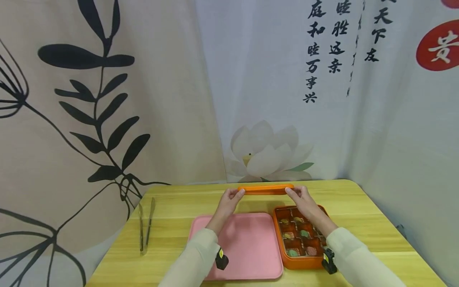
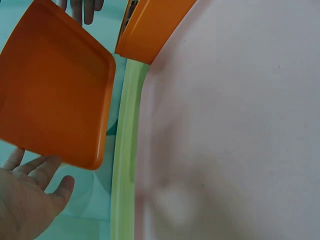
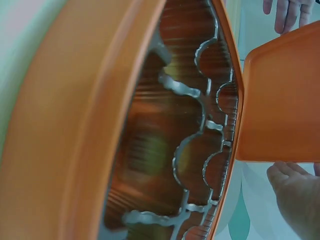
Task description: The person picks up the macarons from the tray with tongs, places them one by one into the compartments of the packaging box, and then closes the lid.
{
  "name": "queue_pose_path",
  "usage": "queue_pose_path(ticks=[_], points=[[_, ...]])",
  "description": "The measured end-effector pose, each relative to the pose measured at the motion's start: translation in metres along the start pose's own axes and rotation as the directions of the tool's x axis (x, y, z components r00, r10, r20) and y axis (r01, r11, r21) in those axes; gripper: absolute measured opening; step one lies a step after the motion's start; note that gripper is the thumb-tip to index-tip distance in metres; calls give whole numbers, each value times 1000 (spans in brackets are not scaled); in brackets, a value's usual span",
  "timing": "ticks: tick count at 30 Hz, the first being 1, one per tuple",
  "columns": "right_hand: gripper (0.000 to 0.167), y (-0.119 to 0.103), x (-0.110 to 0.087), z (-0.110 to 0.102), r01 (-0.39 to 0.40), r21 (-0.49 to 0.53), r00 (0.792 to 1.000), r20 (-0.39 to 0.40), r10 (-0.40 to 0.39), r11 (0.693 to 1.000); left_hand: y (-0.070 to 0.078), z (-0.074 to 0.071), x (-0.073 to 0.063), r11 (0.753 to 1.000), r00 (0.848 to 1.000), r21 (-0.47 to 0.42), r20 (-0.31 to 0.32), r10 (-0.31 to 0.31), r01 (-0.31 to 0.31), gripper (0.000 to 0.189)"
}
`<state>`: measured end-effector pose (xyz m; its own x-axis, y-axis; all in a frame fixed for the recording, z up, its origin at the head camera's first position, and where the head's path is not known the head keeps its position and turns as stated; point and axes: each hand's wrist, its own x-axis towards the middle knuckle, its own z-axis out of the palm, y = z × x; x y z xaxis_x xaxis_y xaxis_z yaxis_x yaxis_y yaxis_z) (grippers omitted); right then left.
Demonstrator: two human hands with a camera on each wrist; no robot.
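An orange lid [image 1: 265, 189] is held up edge-on between both hands, above the far part of the table. My left hand [image 1: 226, 205] holds its left end and my right hand [image 1: 305, 201] its right end. The lid's broad flat face [image 2: 50, 90] shows in the left wrist view, with the left fingers at its edge. Below the right forearm stands an uncovered orange box [image 1: 305, 262]. Its brown divided insert [image 3: 165, 120] has small yellow, green and pink pieces in several compartments. The right sleeve and hand hide part of the box.
Left of the box lies a pink tray [image 1: 251, 255], partly under the left forearm. Metal tongs [image 1: 149, 223] lie farther left on the wooden table [image 1: 172, 239]. A printed curtain [image 1: 172, 99] hangs behind the table and along its right side.
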<state>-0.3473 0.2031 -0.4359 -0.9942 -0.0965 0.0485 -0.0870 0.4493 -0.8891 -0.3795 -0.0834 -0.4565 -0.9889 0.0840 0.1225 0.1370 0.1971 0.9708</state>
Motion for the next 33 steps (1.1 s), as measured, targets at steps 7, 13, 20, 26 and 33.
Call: queue_pose_path(ticks=[7,13,20,26,33], points=[[82,3,-3,-5,-7,0,1000,-17,7,1000,2,7,-3,1000,999,13,-31,-15,16,56],[81,8,-5,-10,-5,-7,1000,-17,5,1000,2,11,-5,1000,1000,-6,8,-9,9,66],[76,11,-16,-22,20,11,1000,-4,-20,1000,4,19,-9,997,994,-73,105,18,-10,78],[70,18,-27,-33,42,78,999,-10,-41,996,6,32,-14,993,986,-108,154,60,-44,73],[70,27,-41,-45,38,108,999,-33,-34,993,7,46,-24,991,979,-119,188,84,-63,71]])
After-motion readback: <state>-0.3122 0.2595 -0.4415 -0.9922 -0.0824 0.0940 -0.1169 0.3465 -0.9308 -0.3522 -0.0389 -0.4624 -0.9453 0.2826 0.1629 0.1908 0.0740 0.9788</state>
